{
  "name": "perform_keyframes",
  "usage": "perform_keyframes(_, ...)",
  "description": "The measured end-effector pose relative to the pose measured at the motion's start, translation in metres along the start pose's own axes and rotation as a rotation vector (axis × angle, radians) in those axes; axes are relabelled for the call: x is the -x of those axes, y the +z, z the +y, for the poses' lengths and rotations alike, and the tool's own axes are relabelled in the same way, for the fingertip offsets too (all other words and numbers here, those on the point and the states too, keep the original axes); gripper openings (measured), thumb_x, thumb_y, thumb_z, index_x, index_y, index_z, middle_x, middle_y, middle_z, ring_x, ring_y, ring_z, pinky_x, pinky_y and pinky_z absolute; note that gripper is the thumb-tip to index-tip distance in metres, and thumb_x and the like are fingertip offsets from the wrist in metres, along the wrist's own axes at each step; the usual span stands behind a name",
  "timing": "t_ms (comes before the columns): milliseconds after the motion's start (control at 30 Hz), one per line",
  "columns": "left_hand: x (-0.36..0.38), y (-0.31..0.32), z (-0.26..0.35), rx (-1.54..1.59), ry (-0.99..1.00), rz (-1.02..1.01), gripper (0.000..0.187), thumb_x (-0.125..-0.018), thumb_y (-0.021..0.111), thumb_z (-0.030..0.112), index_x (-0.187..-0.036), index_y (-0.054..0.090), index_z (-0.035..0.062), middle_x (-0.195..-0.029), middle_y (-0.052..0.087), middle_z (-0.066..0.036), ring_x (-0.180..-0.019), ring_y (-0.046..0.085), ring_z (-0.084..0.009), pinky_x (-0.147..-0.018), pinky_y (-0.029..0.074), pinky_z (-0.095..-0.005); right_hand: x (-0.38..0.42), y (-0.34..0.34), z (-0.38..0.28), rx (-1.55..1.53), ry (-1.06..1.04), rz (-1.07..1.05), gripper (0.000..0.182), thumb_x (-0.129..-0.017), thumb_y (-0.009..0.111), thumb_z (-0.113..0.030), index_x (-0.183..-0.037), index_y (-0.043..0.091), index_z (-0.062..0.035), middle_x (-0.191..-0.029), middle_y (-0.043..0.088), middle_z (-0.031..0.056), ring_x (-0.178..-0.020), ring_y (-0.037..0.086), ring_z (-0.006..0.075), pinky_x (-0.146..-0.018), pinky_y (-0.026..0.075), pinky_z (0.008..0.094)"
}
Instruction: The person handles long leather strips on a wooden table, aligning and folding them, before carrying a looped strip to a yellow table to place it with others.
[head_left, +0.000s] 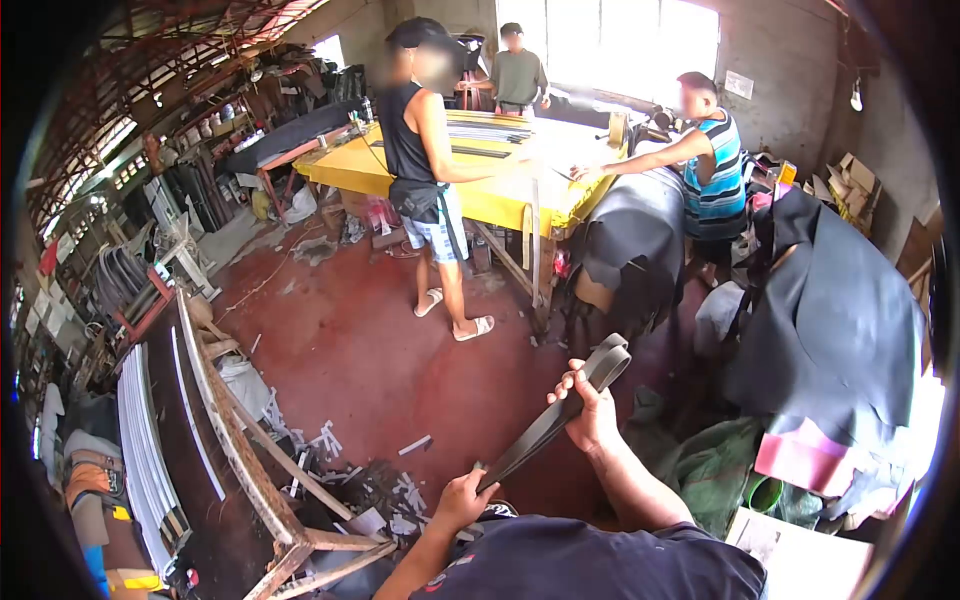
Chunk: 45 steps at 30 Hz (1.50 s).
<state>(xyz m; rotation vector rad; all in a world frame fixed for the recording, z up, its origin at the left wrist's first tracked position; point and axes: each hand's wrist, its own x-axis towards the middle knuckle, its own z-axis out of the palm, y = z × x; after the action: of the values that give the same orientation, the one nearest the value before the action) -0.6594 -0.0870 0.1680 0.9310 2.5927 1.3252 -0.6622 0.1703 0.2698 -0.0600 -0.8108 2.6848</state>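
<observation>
Several long dark strips, which look like leather straps [540, 437], run diagonally between my two hands in front of my body. My right hand [592, 412] is closed around their upper part, where the strips fold over into a loop above the fingers. Lower down, my left hand [462, 502] is closed on the other end of the same straps. Both hands are held above the red floor, close to my dark shirt.
A yellow-covered table [480, 188] bears dark and pale strips; three people stand around it. To the left is a wooden-framed bench [235, 440] with white strips [145, 440]. Scraps [405, 500] litter the red floor [330, 350]. Black sheets [830, 310] are draped at right.
</observation>
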Motion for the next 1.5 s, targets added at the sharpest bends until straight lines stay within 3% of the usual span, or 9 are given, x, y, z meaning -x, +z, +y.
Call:
perform_keyframes(133, -0.090, 0.002, -0.064, -0.020, -0.047, -0.095, 0.026, -0.090, 0.063, 0.029, -0.096, 0.060, 0.0043, -0.084, 0.066, -0.020, -0.082, 0.064, -0.0405, -0.071, 0.050, -0.0482, -0.084, -0.020, -0.018, 0.074, -0.127, 0.069, 0.019, -0.096, 0.058, -0.016, -0.111, 0.053, -0.0064, -0.085, 0.052, 0.0043, -0.077, 0.054, 0.0181, -0.079, 0.049, 0.0419)
perform_keyframes(600, -0.476, -0.096, -0.106, -0.373, 0.292, -0.075, 0.024, -0.075, 0.070, 0.011, -0.093, 0.054, 0.0074, -0.084, 0.059, -0.013, -0.082, 0.062, -0.0356, -0.071, 0.051, -0.0457, -0.384, -0.083, -0.070, 0.048, -0.545, 0.320, 0.019, -0.099, 0.053, -0.018, -0.109, 0.051, -0.0019, -0.086, 0.051, 0.0060, -0.083, 0.050, 0.0209, -0.083, 0.046, 0.0385)
perform_keyframes(933, -0.743, -0.169, -0.117, -0.796, 0.502, 0.151, 0.027, -0.073, 0.066, 0.012, -0.097, 0.055, 0.0048, -0.081, 0.052, -0.008, -0.078, 0.056, -0.0236, -0.069, 0.046, -0.0368, -0.673, -0.153, -0.086, -0.082, -0.445, -0.021, 0.021, -0.099, 0.053, -0.022, -0.111, 0.053, -0.0047, -0.102, 0.054, 0.0063, -0.100, 0.053, 0.0210, -0.095, 0.043, 0.0365)
perform_keyframes(1067, -0.851, -0.205, -0.150, -0.910, 0.439, 0.135, 0.032, -0.069, 0.067, 0.009, -0.099, 0.055, 0.0048, -0.082, 0.050, -0.009, -0.079, 0.055, -0.0261, -0.069, 0.044, -0.0400, -0.816, -0.180, -0.063, -0.140, -0.324, 0.067, 0.022, -0.098, 0.054, -0.021, -0.113, 0.057, -0.0053, -0.110, 0.061, 0.0079, -0.108, 0.056, 0.0222, -0.098, 0.045, 0.0378)
perform_keyframes(1167, -0.938, -0.233, -0.164, -1.148, 0.509, 0.252, 0.024, -0.074, 0.058, 0.010, -0.097, 0.058, 0.0042, -0.081, 0.051, -0.008, -0.080, 0.055, -0.0252, -0.069, 0.043, -0.0396, -0.906, -0.178, -0.055, -0.148, -0.389, -0.038, 0.025, -0.098, 0.055, -0.021, -0.117, 0.058, -0.0041, -0.114, 0.062, 0.0090, -0.112, 0.056, 0.0231, -0.102, 0.042, 0.0359)
perform_keyframes(1200, -0.964, -0.247, -0.162, -1.180, 0.508, 0.269, 0.022, -0.075, 0.056, 0.010, -0.096, 0.058, 0.0041, -0.081, 0.051, -0.008, -0.080, 0.055, -0.0251, -0.070, 0.043, -0.0398, -0.925, -0.155, -0.055, -0.141, -0.433, 0.139, 0.027, -0.098, 0.055, -0.022, -0.117, 0.058, -0.0031, -0.117, 0.062, 0.0099, -0.116, 0.055, 0.0246, -0.105, 0.039, 0.0360)
perform_keyframes(1333, -1.083, -0.294, -0.170, -1.275, 0.614, 0.357, 0.024, -0.073, 0.058, 0.009, -0.097, 0.058, 0.0053, -0.082, 0.052, -0.007, -0.083, 0.054, -0.0267, -0.074, 0.042, -0.0405, -0.995, -0.109, -0.049, -0.094, -0.588, 0.082, 0.031, -0.098, 0.056, -0.024, -0.123, 0.056, -0.0065, -0.123, 0.062, 0.0118, -0.118, 0.054, 0.0250, -0.106, 0.039, 0.0392)
perform_keyframes(1433, -1.166, -0.294, -0.219, -1.155, 0.582, 0.216, 0.032, -0.082, 0.055, 0.013, -0.113, 0.057, 0.0046, -0.095, 0.056, -0.011, -0.097, 0.056, -0.0270, -0.089, 0.043, -0.0451, -1.020, -0.116, -0.025, -0.038, -0.545, 0.185, 0.040, -0.096, 0.060, -0.027, -0.131, 0.050, -0.0097, -0.126, 0.059, 0.0095, -0.121, 0.051, 0.0218, -0.106, 0.036, 0.0418)
perform_keyframes(1500, -1.209, -0.255, -0.291, -1.141, 0.527, 0.298, 0.067, -0.077, 0.066, 0.015, -0.138, 0.042, 0.0066, -0.129, 0.049, -0.017, -0.130, 0.041, -0.0323, -0.110, 0.025, -0.0584, -1.017, -0.162, 0.003, -0.014, -0.504, 0.280, 0.049, -0.095, 0.062, -0.029, -0.137, 0.044, -0.0130, -0.137, 0.050, 0.0100, -0.129, 0.043, 0.0218, -0.108, 0.031, 0.0461)
